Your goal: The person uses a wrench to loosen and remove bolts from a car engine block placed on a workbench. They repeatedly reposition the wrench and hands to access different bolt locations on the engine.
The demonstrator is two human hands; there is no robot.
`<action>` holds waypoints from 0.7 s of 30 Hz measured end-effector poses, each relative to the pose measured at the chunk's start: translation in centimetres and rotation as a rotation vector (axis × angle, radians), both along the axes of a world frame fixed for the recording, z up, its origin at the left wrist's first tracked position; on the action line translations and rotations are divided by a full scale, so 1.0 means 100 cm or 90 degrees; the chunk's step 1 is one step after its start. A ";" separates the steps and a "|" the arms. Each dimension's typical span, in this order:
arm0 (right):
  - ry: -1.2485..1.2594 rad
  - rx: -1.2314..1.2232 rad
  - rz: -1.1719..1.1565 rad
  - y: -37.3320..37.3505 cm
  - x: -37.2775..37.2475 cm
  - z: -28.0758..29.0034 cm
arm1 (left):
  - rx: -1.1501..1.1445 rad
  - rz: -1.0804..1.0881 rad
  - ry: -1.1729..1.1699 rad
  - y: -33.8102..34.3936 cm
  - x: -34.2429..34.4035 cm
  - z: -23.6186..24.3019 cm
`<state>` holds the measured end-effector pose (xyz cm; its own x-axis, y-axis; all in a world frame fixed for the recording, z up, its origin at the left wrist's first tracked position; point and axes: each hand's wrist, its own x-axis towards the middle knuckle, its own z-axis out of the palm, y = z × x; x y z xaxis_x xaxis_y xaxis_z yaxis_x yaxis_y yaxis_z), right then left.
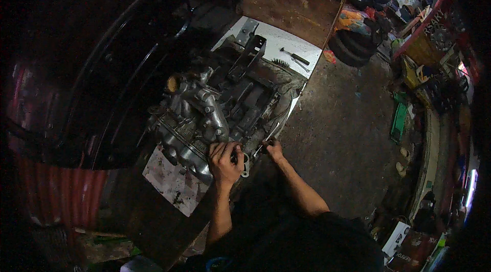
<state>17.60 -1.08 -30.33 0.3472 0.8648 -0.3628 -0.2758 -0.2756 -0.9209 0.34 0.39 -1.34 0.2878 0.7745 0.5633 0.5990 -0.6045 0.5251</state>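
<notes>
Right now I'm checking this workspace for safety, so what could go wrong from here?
The left hand is close against the metal engine assembly, so it might get pinched or scraped if that shifts. The right hand is at a slim metal piece beside the assembly; a slip could knock it against hard metal. The black-handled tool lies loose near the edge of the white board; a bump might send it off.

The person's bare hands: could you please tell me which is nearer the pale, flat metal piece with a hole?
The left hand, beside the pale, flat metal piece; the right hand is farther right, at a slim, shiny metal piece.
</notes>
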 end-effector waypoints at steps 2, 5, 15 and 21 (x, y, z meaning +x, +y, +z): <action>-0.078 -0.030 0.009 -0.004 0.007 -0.008 | -0.002 -0.001 0.002 0.000 0.001 0.000; -0.044 -0.004 -0.019 -0.007 0.016 -0.012 | -0.002 0.004 0.004 0.000 0.003 -0.002; 0.071 -0.001 -0.009 -0.004 0.040 0.081 | 0.007 0.006 0.008 -0.002 0.001 0.004; 0.007 0.041 0.282 0.010 0.084 0.109 | 0.001 -0.003 -0.008 -0.001 0.001 0.003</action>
<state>26.01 -0.11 -19.44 -0.0649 0.9500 -0.3053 -0.1534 -0.3118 -0.9377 0.41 0.24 -1.08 0.2839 0.7725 0.5681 0.5895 -0.6079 0.5320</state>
